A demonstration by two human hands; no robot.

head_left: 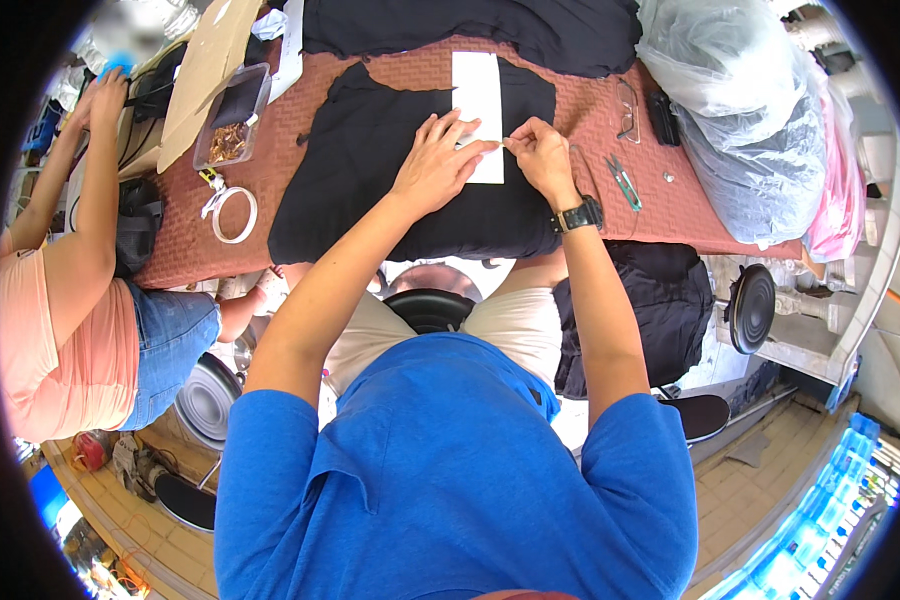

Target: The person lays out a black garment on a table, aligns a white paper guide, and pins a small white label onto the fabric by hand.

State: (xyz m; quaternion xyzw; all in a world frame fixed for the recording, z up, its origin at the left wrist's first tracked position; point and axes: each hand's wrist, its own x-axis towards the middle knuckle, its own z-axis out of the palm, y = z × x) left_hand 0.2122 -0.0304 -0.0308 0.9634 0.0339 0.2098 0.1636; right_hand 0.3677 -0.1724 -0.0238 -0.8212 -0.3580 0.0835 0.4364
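Note:
A black garment (345, 180) lies spread on the table in front of me. On top of it sits a long white card strip (477, 80), running away from me. My left hand (436, 160) rests flat with fingers spread, pressing on the card's left side and the cloth. The left thumb reaches across the card to its right edge. There my right hand (542, 158) is closed in a pinch, its fingertips at that edge close to the left thumb. Whatever is between those fingertips is too small to make out. A dark watch (578, 214) is on my right wrist.
Right of the garment lie green-handled thread snips (624, 183), glasses (627, 112) and a black case (661, 118). Filled plastic bags (745, 130) crowd the table's right end. Leftward are a tape roll (235, 215), a clear box of copper-coloured pieces (228, 143), cardboard (208, 75) and a co-worker's arms (95, 190).

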